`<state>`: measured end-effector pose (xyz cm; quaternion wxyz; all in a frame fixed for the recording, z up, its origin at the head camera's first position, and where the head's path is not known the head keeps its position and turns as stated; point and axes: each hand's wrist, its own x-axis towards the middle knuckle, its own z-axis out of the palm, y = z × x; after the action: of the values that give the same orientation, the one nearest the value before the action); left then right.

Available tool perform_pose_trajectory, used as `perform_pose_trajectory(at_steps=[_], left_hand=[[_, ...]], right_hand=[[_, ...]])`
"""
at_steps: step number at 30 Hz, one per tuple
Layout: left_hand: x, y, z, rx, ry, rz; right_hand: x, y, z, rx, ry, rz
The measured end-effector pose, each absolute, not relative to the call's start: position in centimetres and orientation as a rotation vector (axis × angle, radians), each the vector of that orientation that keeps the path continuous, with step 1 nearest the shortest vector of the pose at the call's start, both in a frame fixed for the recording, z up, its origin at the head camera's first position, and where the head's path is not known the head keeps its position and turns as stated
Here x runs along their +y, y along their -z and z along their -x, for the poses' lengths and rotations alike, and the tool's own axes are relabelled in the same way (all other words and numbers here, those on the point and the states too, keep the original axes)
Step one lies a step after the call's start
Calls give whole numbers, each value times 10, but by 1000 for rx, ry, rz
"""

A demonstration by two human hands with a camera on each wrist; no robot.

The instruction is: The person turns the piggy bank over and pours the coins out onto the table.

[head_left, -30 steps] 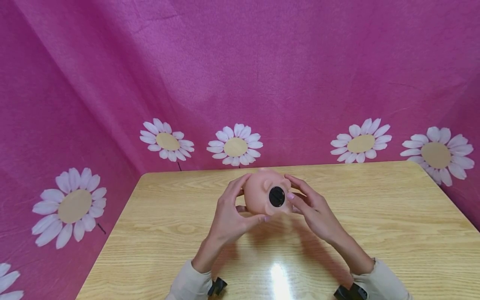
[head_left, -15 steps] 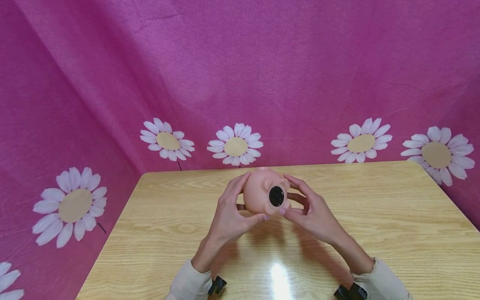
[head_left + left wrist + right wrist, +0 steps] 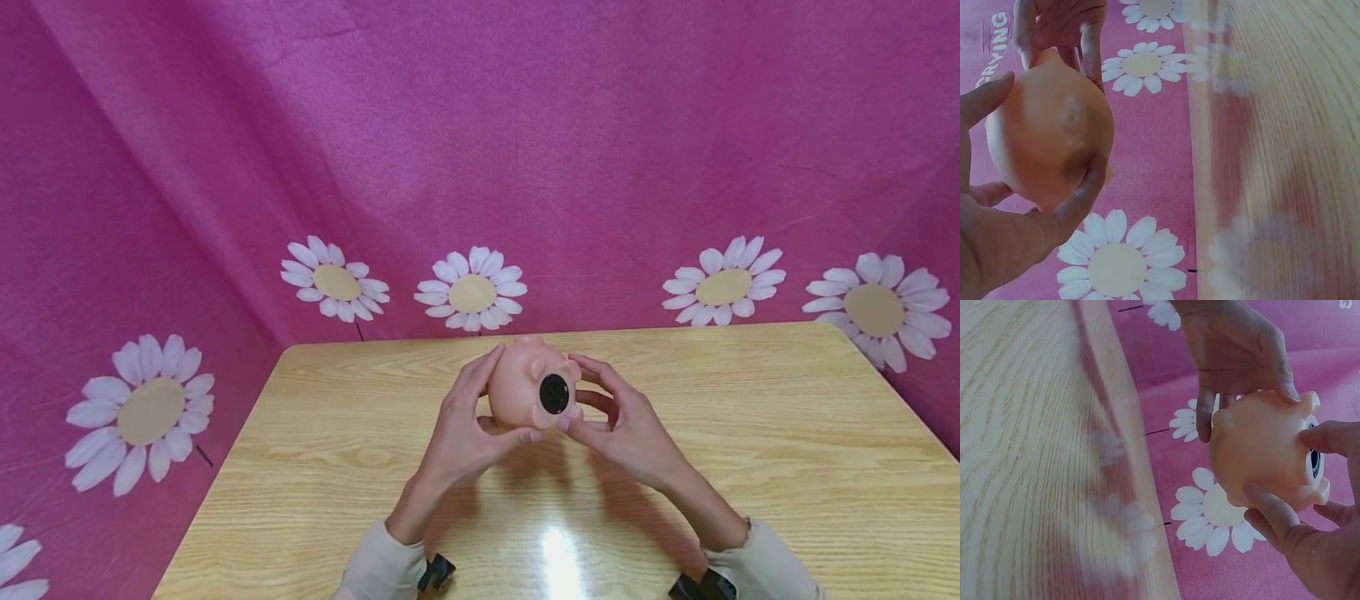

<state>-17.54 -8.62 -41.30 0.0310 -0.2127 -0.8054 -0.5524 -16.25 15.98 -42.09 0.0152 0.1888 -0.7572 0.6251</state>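
Observation:
A round pink piggy bank (image 3: pixel 516 387) is held up above the table, tipped so its underside with stubby feet and a round black plug (image 3: pixel 554 393) faces the head camera. My left hand (image 3: pixel 463 425) grips its left side, thumb along the bottom edge and fingers around the far side. On the right, my right hand (image 3: pixel 636 429) holds it by the feet end, with the thumb on a lower foot. The plug's edge (image 3: pixel 1315 453) shows beside the right thumb in the right wrist view. In the left wrist view the rounded body (image 3: pixel 1041 137) hides the plug.
Beneath the hands lies a light wood table (image 3: pixel 337 483) with a bright glare patch near its front. A pink cloth (image 3: pixel 525 167) printed with white daisies hangs behind and to the left. Dark wrist straps (image 3: pixel 437 573) sit at both sleeves.
My right thumb has slid down from beside the black plug to the lower foot. The piggy bank and my left hand have hardly moved.

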Motion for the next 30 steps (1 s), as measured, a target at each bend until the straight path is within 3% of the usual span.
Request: perform_pose_trajectory(at_steps=[30], left_hand=[[-89,409,177,-2360,1785,585]], right_hand=[[157,419,161,-2446,-1957,-511]])
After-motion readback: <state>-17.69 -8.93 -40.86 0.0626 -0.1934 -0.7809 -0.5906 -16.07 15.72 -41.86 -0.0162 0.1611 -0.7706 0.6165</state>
